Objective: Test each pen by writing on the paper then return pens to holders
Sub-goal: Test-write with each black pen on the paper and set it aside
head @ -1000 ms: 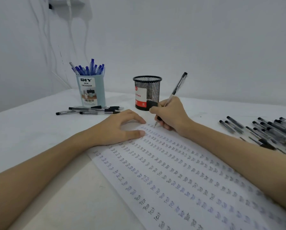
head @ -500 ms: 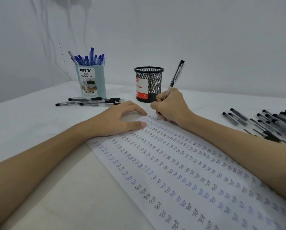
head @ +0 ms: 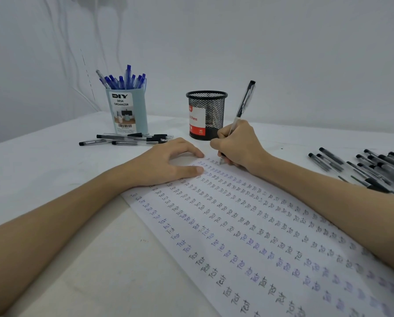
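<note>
The right hand (head: 239, 146) grips a clear-barrelled black pen (head: 242, 108) in a writing hold, its tip touching the sheet of paper (head: 248, 236) near the sheet's far end. The left hand (head: 166, 162) rests flat on the paper's far left corner, fingers spread and relaxed, holding nothing. Rows of handwritten "Test" in black and blue cover the paper, which runs from the desk's (head: 42, 179) middle to its near edge. Just beyond the right hand stands a black mesh pen holder (head: 206, 115). Toward the far left edge, a pale blue desk organizer (head: 128, 110) holds blue pens (head: 125, 78); several black pens (head: 125, 139) lie before it. More black pens (head: 369, 167) are heaped at the right edge.
</note>
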The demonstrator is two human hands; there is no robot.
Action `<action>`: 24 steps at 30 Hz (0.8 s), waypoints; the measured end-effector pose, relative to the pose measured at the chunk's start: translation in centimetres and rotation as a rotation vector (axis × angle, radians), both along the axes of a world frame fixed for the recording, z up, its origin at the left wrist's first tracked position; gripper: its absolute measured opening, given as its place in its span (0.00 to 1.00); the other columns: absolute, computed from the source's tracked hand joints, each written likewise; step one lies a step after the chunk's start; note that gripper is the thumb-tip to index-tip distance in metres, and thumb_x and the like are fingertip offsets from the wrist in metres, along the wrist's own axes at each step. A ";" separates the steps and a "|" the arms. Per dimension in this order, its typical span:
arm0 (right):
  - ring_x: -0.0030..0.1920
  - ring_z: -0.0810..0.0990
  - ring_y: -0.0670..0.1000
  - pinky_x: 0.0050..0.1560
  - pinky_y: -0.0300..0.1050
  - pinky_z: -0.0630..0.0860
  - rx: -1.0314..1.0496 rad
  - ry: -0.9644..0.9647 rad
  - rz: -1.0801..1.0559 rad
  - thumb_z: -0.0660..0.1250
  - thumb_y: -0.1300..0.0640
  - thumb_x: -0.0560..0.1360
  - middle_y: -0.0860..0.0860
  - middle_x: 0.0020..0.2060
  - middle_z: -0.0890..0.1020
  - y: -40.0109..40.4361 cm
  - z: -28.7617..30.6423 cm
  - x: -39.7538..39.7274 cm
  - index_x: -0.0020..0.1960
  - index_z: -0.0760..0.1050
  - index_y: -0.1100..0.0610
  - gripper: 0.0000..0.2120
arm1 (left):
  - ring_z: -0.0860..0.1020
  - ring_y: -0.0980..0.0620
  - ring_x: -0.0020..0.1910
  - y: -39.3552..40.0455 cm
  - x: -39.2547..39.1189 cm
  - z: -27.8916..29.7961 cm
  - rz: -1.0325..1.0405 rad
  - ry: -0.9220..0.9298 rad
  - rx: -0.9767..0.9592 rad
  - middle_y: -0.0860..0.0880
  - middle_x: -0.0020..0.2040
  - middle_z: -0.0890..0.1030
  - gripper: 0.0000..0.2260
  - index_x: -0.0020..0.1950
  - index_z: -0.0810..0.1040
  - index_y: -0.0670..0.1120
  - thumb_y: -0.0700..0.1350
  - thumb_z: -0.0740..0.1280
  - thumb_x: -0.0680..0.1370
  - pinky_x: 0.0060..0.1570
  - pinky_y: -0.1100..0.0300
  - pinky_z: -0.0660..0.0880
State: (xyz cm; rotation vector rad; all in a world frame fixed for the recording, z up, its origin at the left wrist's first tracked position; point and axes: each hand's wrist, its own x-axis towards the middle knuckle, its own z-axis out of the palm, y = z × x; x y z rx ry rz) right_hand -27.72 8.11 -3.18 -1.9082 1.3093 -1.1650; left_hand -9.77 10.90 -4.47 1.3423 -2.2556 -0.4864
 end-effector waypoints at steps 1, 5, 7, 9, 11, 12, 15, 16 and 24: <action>0.17 0.72 0.47 0.15 0.31 0.58 0.000 0.001 -0.001 0.63 0.71 0.68 0.55 0.21 0.70 0.0 0.0 0.0 0.22 0.60 0.57 0.21 | 0.69 0.68 0.60 0.0 0.0 0.0 0.000 -0.003 -0.002 0.66 0.57 0.72 0.22 0.56 0.76 0.63 0.68 0.65 0.65 0.63 0.67 0.62; 0.18 0.72 0.50 0.15 0.32 0.58 0.002 0.006 -0.019 0.63 0.70 0.68 0.52 0.18 0.70 -0.2 -0.1 0.0 0.21 0.60 0.57 0.21 | 0.69 0.66 0.61 0.1 0.0 0.1 -0.001 -0.004 0.012 0.66 0.58 0.72 0.21 0.57 0.76 0.61 0.66 0.68 0.68 0.65 0.64 0.62; 0.17 0.72 0.46 0.15 0.31 0.58 -0.009 0.008 -0.025 0.63 0.70 0.69 0.55 0.21 0.70 -0.1 0.0 0.0 0.22 0.60 0.58 0.21 | 0.69 0.65 0.62 0.1 0.0 0.1 -0.004 -0.010 0.010 0.65 0.59 0.72 0.20 0.58 0.76 0.61 0.65 0.67 0.69 0.65 0.63 0.61; 0.16 0.71 0.43 0.15 0.31 0.58 -0.009 0.013 -0.020 0.63 0.70 0.69 0.56 0.24 0.70 0.0 0.1 0.0 0.23 0.60 0.58 0.20 | 0.68 0.66 0.61 0.1 -0.1 0.1 -0.003 -0.015 0.002 0.66 0.59 0.72 0.19 0.57 0.75 0.62 0.65 0.66 0.68 0.65 0.64 0.61; 0.15 0.70 0.42 0.14 0.31 0.58 -0.007 0.022 -0.022 0.62 0.70 0.69 0.55 0.23 0.70 0.0 0.1 0.0 0.23 0.59 0.57 0.21 | 0.69 0.66 0.61 0.1 -0.1 0.1 -0.002 -0.014 0.002 0.65 0.59 0.72 0.19 0.57 0.75 0.62 0.64 0.64 0.67 0.65 0.64 0.62; 0.15 0.70 0.42 0.14 0.31 0.58 -0.008 0.023 -0.027 0.62 0.70 0.69 0.55 0.23 0.69 0.0 0.1 0.0 0.23 0.59 0.57 0.21 | 0.69 0.66 0.61 0.0 -0.1 0.1 -0.004 -0.016 0.001 0.65 0.59 0.72 0.19 0.57 0.75 0.62 0.63 0.64 0.67 0.64 0.64 0.62; 0.16 0.70 0.46 0.15 0.32 0.58 -0.009 0.012 -0.038 0.63 0.69 0.69 0.54 0.21 0.70 -0.2 0.0 -0.1 0.23 0.60 0.57 0.20 | 0.69 0.66 0.61 0.0 -0.1 0.1 -0.011 -0.016 -0.001 0.65 0.59 0.72 0.18 0.56 0.75 0.63 0.64 0.64 0.67 0.64 0.65 0.62; 0.18 0.70 0.50 0.15 0.32 0.59 -0.007 0.001 -0.040 0.63 0.69 0.68 0.54 0.20 0.71 -0.3 0.0 -0.1 0.23 0.61 0.57 0.20 | 0.69 0.67 0.61 0.0 0.0 0.1 -0.011 -0.011 -0.002 0.65 0.59 0.73 0.19 0.56 0.75 0.63 0.64 0.65 0.67 0.64 0.66 0.62; 0.16 0.69 0.46 0.15 0.32 0.58 -0.013 0.010 -0.063 0.63 0.69 0.69 0.53 0.21 0.70 -0.4 -0.1 -0.1 0.23 0.60 0.57 0.20 | 0.69 0.66 0.61 -0.1 0.1 0.0 -0.010 -0.004 -0.012 0.66 0.58 0.73 0.20 0.56 0.76 0.62 0.65 0.65 0.67 0.65 0.63 0.62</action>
